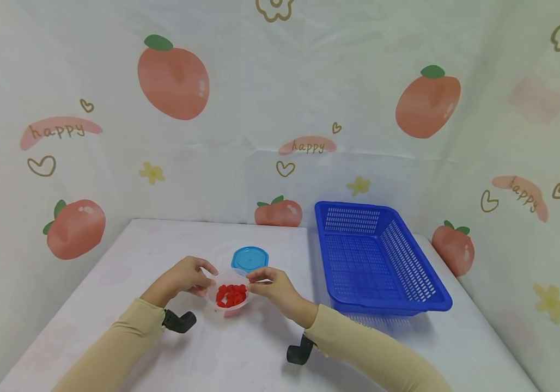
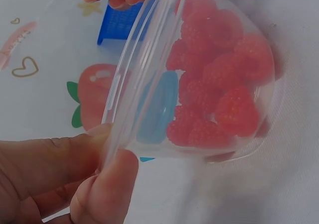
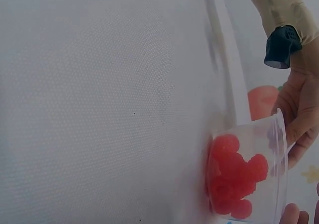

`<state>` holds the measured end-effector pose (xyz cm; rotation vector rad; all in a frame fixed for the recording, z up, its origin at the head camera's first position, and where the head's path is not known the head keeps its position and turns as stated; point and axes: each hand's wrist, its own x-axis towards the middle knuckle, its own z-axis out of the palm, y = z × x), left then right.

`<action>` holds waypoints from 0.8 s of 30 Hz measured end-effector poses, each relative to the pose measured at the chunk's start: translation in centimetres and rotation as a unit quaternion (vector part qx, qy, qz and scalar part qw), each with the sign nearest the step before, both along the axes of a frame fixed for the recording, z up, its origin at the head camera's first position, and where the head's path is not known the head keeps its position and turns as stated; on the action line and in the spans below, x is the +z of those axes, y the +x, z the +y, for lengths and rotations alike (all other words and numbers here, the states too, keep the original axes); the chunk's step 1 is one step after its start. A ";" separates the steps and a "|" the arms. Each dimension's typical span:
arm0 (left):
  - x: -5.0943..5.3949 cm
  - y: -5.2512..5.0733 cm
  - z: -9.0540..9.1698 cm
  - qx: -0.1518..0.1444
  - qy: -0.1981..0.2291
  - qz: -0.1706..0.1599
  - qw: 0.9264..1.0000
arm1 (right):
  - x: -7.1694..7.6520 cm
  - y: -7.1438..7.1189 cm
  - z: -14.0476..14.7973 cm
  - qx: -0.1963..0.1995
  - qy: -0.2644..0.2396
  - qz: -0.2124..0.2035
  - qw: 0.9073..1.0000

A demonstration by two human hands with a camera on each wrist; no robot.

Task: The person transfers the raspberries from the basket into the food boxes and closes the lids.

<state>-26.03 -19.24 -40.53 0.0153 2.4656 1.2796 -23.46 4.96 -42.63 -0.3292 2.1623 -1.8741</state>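
Observation:
A clear plastic bowl (image 1: pixel 231 309) stands on the white table with several red raspberries (image 1: pixel 231 295) inside. On its left side, my left hand (image 1: pixel 184 277) pinches the rim; the left wrist view shows the thumb (image 2: pixel 112 184) under the lip and the fingers over it. My right hand (image 1: pixel 280 292) holds the rim on the opposite side with thumb and fingertips. Only its fingertips (image 3: pixel 290 215) show in the right wrist view. Just behind the bowl lies a blue lid (image 1: pixel 250 258), flat on the table and apart from the bowl.
A large blue slotted basket (image 1: pixel 383 307) stands at the right of the table (image 1: pixel 162 239), beyond my right forearm. Behind the table hangs a printed cloth (image 1: pixel 231 81) with fruit drawings. A black wrist camera (image 1: pixel 179 322) sits at each wrist.

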 end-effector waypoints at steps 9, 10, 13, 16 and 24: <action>0.0 0.3 -0.2 -0.010 -0.009 0.003 1.000 | 0.0 -0.1 0.1 0.004 0.003 -0.005 1.000; 0.1 0.3 -0.3 -0.014 -0.012 0.005 1.000 | 0.0 -0.1 0.1 0.005 0.002 -0.006 1.000; 0.4 0.3 -0.6 -0.028 -0.018 0.002 0.999 | 0.1 -0.1 0.3 0.006 0.005 -0.008 1.000; 0.8 0.2 -0.9 -0.042 -0.025 -0.002 0.999 | 0.3 -0.3 0.4 0.003 0.005 -0.006 1.000; 2.4 -0.7 -1.3 -0.059 -0.031 0.009 0.998 | 2.0 -1.7 0.9 -0.022 -0.070 -0.006 0.997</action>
